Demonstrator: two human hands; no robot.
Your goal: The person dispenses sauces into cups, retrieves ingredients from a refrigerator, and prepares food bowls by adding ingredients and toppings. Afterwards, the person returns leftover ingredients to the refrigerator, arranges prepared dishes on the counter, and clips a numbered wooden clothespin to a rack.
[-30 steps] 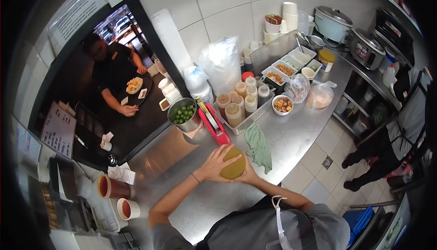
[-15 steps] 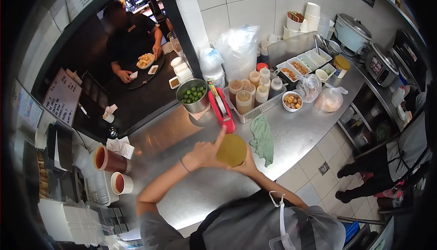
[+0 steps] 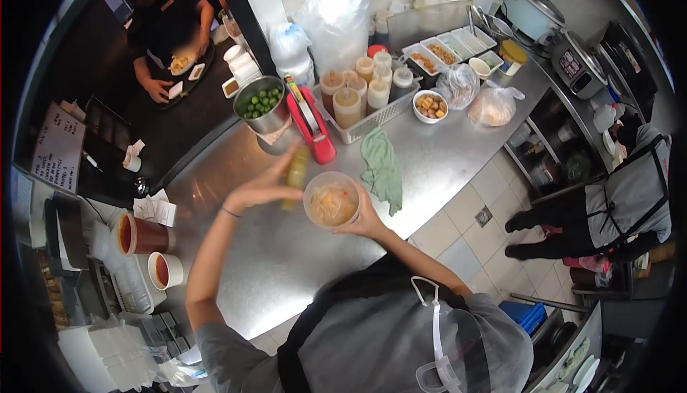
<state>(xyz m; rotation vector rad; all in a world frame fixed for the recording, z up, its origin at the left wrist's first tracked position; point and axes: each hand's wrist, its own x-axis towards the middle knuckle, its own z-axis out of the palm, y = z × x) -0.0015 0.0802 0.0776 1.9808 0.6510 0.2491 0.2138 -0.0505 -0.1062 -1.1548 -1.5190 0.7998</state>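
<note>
Over the brushed stainless-steel counter [image 3: 275, 268], head view: one round translucent plastic tub [image 3: 330, 200], open-topped, pale contents flecked orange, is grasped at its side by the right hand [image 3: 366, 215]. One round olive-yellow lid [image 3: 295, 178], blurred, nearly edge-on, sits in the grasp of the left hand [image 3: 261, 190], just left of the tub. Handling, as judged: tub best kept level, lid clear of its rim. Surface: red tape dispenser [image 3: 313, 127] ahead of the grip; crumpled green cloth [image 3: 383, 169] to its right; grey perforated plastic basket [image 3: 372, 124] of squeeze bottles beyond. Room: pale tiled floor [image 3: 444, 264] lies farther right; a dark-topped serving hatch [image 3: 179, 125], farther left.
</note>
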